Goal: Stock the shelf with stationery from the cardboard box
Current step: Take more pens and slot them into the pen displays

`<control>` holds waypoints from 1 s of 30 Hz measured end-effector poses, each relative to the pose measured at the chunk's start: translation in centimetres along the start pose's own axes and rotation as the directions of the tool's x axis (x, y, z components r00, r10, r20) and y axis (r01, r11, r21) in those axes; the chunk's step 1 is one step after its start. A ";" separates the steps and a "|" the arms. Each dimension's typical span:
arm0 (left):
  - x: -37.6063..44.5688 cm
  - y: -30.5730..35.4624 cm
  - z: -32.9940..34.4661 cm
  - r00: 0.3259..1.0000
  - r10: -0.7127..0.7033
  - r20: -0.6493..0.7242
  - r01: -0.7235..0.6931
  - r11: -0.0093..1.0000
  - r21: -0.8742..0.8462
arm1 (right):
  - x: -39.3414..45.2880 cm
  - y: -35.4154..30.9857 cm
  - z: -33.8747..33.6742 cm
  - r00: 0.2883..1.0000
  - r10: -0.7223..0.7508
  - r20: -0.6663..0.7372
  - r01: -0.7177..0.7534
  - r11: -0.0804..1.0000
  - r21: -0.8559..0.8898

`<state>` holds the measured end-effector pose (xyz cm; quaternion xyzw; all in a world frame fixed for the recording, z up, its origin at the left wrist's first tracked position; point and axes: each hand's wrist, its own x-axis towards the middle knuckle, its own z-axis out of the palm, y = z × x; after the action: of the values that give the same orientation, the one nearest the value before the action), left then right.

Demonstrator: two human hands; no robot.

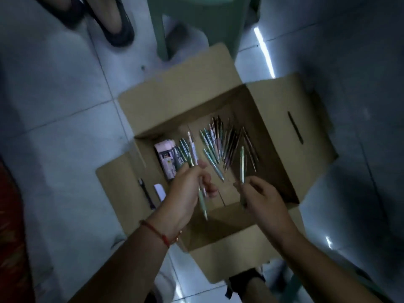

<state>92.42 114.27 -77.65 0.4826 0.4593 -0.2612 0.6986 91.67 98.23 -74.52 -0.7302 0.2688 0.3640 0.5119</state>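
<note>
Here the left hand (188, 189) is gripping a small bunch of pens (193, 154) over the open cardboard box (284, 127), which is sitting on the tiled floor (54, 95). The right hand (260, 197) is pinching a single green pen (241, 165), held upright. More loose pens (218, 145) are lying fanned across the box bottom beside a pink packet (166, 158).

The pale tiled floor (54, 101) carries the open cardboard box (282, 119) and a green stool (196, 20) just behind it.
</note>
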 end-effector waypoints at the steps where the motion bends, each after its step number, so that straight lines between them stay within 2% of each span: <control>1: -3.2 2.1 -0.4 0.999 -0.006 0.033 0.007 0.999 -0.034 | -2.9 -2.1 -0.4 0.999 -0.027 0.020 0.027 1.000 -0.005; 4: -14.5 9.6 -1.6 0.996 0.033 0.082 -0.031 0.999 -0.030 | -12.1 -9.6 -1.1 0.993 -0.079 0.090 0.080 0.997 -0.008; 7: -26.9 17.3 -2.6 0.985 0.122 0.126 -0.113 0.991 -0.074 | -23.2 -18.2 -0.9 0.982 -0.089 0.164 0.076 0.994 0.083; 9: -35.1 22.4 -3.3 0.960 0.231 0.160 -0.216 0.970 -0.109 | -30.8 -23.4 -0.4 0.969 -0.048 0.243 -0.020 0.963 0.270; 11: -43.3 27.0 -4.0 0.908 0.364 0.210 -0.340 0.930 -0.143 | -38.9 -28.6 0.4 0.915 0.002 0.403 -0.210 0.856 0.473; 13: -50.4 31.0 -5.3 0.845 0.490 0.213 -0.463 0.871 -0.167 | -46.2 -33.2 1.9 0.858 -0.015 0.513 -0.324 0.759 0.564; 15: -56.4 34.4 -6.8 0.785 0.591 0.187 -0.571 0.806 -0.156 | -52.0 -36.9 3.7 0.833 -0.080 0.548 -0.331 0.721 0.609; 19: -65.9 38.4 -10.1 0.631 0.766 0.123 -0.760 0.642 -0.104 | -60.3 -43.4 7.3 0.852 -0.225 0.472 -0.178 0.723 0.667; 21: -69.5 39.2 -11.8 0.591 0.802 0.085 -0.794 0.597 -0.112 | -63.0 -45.6 8.9 0.833 -0.296 0.468 -0.092 0.760 0.643; 25: -73.8 39.4 -14.8 0.505 0.863 -0.030 -0.863 0.506 0.017 | -65.7 -47.8 11.2 0.736 -0.393 0.552 0.090 0.864 0.495; 30: -78.9 37.4 -18.2 0.370 0.905 -0.209 -0.872 0.416 0.259 | -67.8 -48.5 12.5 0.717 -0.425 0.553 0.337 0.905 0.259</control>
<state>80.70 139.66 7.09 0.7238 0.2185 0.2135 0.6187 85.54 127.40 4.29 -0.5797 -0.0381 0.4419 0.6835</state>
